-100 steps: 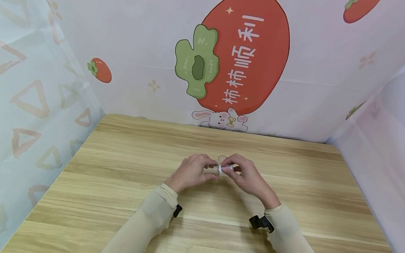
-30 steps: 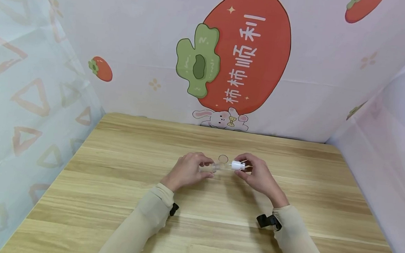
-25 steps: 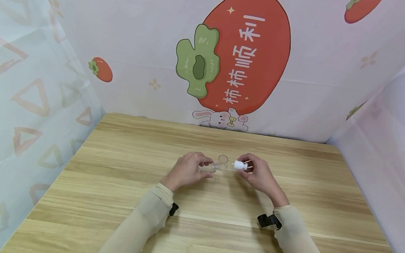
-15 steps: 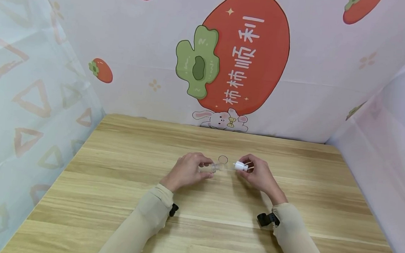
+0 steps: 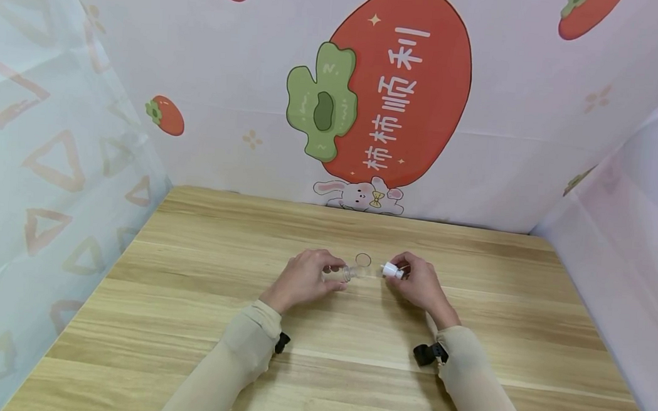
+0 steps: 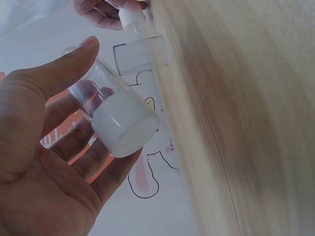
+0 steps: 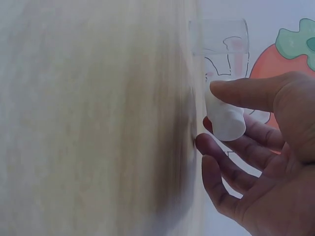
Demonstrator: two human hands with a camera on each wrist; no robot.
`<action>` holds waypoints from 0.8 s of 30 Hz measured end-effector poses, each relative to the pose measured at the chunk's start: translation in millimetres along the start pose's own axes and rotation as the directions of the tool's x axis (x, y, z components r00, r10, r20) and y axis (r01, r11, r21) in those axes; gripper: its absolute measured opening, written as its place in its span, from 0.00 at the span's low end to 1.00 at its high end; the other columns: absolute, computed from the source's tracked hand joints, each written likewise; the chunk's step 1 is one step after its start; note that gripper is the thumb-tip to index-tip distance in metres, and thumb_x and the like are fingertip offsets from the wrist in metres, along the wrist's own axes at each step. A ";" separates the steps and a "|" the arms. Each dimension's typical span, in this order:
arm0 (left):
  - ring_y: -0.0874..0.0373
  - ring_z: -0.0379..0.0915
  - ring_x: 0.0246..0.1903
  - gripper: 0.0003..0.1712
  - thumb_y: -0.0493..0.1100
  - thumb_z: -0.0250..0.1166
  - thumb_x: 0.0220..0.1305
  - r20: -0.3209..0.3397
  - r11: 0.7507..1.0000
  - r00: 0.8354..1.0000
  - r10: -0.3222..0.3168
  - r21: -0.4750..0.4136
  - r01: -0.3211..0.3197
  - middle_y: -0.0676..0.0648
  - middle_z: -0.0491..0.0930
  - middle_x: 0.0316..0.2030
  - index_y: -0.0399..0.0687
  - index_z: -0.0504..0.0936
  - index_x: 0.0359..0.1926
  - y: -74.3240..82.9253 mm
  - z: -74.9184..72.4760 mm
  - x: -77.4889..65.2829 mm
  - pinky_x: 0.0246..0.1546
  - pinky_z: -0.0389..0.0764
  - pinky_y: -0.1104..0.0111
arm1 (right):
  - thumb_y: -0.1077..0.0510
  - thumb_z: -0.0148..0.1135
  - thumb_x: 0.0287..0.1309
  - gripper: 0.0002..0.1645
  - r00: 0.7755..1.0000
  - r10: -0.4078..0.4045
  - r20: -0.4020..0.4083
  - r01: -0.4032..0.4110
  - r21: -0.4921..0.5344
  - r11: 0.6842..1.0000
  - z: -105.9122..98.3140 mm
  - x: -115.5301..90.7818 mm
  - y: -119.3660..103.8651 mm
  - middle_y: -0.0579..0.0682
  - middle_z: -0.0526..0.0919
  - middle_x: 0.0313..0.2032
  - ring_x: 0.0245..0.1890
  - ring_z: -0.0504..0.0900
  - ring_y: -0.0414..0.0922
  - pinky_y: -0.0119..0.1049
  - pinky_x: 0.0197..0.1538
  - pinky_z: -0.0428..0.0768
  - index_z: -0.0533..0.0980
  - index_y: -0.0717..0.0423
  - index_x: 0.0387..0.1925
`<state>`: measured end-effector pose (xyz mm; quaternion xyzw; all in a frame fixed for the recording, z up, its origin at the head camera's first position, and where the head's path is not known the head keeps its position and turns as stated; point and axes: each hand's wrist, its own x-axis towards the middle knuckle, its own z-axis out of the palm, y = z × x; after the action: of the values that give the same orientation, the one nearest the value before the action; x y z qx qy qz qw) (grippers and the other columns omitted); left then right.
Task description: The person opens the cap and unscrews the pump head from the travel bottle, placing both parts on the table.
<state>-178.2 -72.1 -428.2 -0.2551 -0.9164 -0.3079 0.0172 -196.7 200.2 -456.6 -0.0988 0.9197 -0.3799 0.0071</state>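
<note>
My left hand [image 5: 309, 276] holds a small clear bottle [image 6: 120, 115] on its side between thumb and fingers. The lower part looks white in the left wrist view, and the bare neck points right, toward the other hand. To the right, my right hand [image 5: 417, 280] pinches a white pump top [image 5: 391, 270] between thumb and fingers, apart from the bottle. In the right wrist view the thumb lies across this white top [image 7: 226, 115]. Just behind and between the hands, a clear cylindrical cover [image 6: 140, 55] stands on the table; its round rim [image 5: 363, 260] shows from above.
The wooden table [image 5: 319, 368] runs back to a white backdrop [image 5: 246, 87] printed with persimmons and a rabbit. Patterned cloth sides [image 5: 54, 170] close in the left and right. Black wrist cameras [image 5: 424, 354] sit by the cuffs.
The white top sat at the bottle's neck 3.3 seconds ago; now it is off and further right with my right hand. Lately it has tilted slightly, while my left hand stays nearly still.
</note>
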 end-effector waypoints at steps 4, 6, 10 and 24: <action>0.57 0.79 0.37 0.22 0.48 0.80 0.54 -0.003 1.000 1.000 0.003 -0.012 -0.003 0.51 0.85 0.38 0.50 0.89 0.50 -0.5 0.3 -0.2 0.38 0.79 0.61 | 0.66 0.73 0.55 0.16 1.000 0.017 -0.009 -0.017 -0.011 1.000 2.5 1.3 -0.3 0.56 0.83 0.38 0.38 0.81 0.49 0.44 0.41 0.81 0.79 0.62 0.45; 0.57 0.79 0.37 0.22 0.48 0.80 0.54 -0.003 1.000 1.000 0.004 -0.016 -0.004 0.51 0.86 0.38 0.50 0.89 0.50 -0.6 0.3 -0.2 0.38 0.79 0.61 | 0.65 0.74 0.55 0.16 1.000 0.020 -0.011 -0.020 -0.020 1.000 3.9 1.8 0.0 0.55 0.83 0.38 0.37 0.81 0.49 0.44 0.41 0.80 0.79 0.61 0.45; 0.58 0.78 0.37 0.22 0.49 0.80 0.54 -0.006 1.000 1.000 0.004 -0.014 -0.004 0.51 0.86 0.38 0.50 0.89 0.50 -0.9 0.3 -0.2 0.37 0.79 0.62 | 0.65 0.74 0.55 0.16 1.000 0.013 -0.015 -0.014 -0.039 0.999 6.2 2.5 0.3 0.55 0.84 0.37 0.37 0.81 0.49 0.45 0.42 0.80 0.79 0.61 0.44; 0.55 0.79 0.37 0.22 0.48 0.79 0.55 0.002 0.999 1.000 0.004 -0.032 -0.004 0.50 0.85 0.38 0.49 0.88 0.50 -0.6 0.9 -1.2 0.37 0.79 0.62 | 0.62 0.76 0.54 0.17 1.000 0.019 -0.016 -0.020 -0.075 0.997 7.4 2.8 0.2 0.53 0.83 0.36 0.36 0.80 0.48 0.45 0.42 0.80 0.79 0.60 0.43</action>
<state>-177.3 -72.5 -429.5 -0.2576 -0.9109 -0.3221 0.0129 -198.8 194.7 -461.9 -0.0869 0.9343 -0.3456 -0.0001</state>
